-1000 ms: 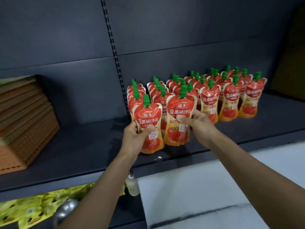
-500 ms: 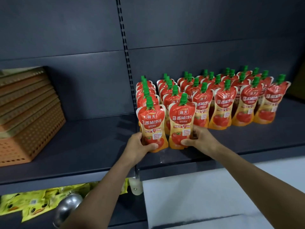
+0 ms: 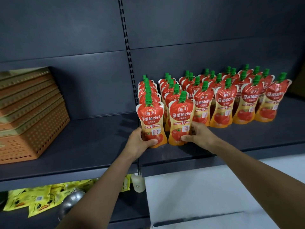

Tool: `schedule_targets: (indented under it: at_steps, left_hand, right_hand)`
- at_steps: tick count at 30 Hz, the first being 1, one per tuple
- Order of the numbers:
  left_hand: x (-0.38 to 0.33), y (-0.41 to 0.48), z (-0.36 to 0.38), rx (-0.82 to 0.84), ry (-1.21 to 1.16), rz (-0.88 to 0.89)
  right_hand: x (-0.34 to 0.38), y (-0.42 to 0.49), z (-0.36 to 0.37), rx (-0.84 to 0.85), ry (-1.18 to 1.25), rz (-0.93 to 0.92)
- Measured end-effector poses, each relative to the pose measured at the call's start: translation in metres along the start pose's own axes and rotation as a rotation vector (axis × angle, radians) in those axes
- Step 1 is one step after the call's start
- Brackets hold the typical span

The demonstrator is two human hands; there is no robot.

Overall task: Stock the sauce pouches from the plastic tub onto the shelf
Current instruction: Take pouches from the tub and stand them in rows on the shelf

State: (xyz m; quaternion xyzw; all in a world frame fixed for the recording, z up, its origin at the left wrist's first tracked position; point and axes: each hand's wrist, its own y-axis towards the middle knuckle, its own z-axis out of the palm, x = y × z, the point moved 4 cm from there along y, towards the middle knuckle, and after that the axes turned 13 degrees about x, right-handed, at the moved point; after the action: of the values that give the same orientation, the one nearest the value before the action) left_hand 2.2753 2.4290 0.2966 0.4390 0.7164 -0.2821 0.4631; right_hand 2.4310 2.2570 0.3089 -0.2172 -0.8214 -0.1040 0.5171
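Observation:
Several red and orange tomato sauce pouches with green caps stand in rows on the dark shelf (image 3: pixel 99 146). My left hand (image 3: pixel 139 142) grips the bottom of the front left pouch (image 3: pixel 151 119), thumb across its face. Beside it, my right hand (image 3: pixel 197 134) holds the lower right side of the neighbouring front pouch (image 3: pixel 180 118). Both pouches stand upright on the shelf, nearer its front edge than the other rows (image 3: pixel 231 100). The plastic tub is not in view.
A stack of orange perforated trays (image 3: pixel 31 113) sits at the shelf's left end. Bare shelf lies between the trays and the pouches. Below are yellow packets (image 3: pixel 33 202), a metal bowl (image 3: pixel 72 202) and a small white bottle (image 3: pixel 137 182). A white surface (image 3: pixel 214 195) is at lower right.
Both hands slid down from the middle of the two front pouches to their bases, and the pouches now stand on the shelf. The view shifted left.

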Motion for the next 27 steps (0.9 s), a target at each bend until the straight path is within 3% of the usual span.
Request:
schedule_targets:
  at_steps: [8,14,19,27]
  left_hand:
    - [0.001,-0.035,0.006,-0.129,0.306,-0.091]
    - [-0.009,-0.097,0.067,-0.181,0.595,-0.099]
    - [-0.029,-0.121,0.159,-0.073,0.61,0.065]
    - [-0.067,-0.12,0.339,0.23,0.504,0.175]
  right_hand:
    - [-0.007,-0.033,0.008,-0.109,-0.048,0.007]
    - [-0.025,-0.097,0.008,-0.251,-0.396,0.014]
    - [-0.063,-0.179,-0.002,-0.343,-0.488,-0.089]
    - [-0.152,-0.325,-0.075,-0.454,-0.399,0.132]
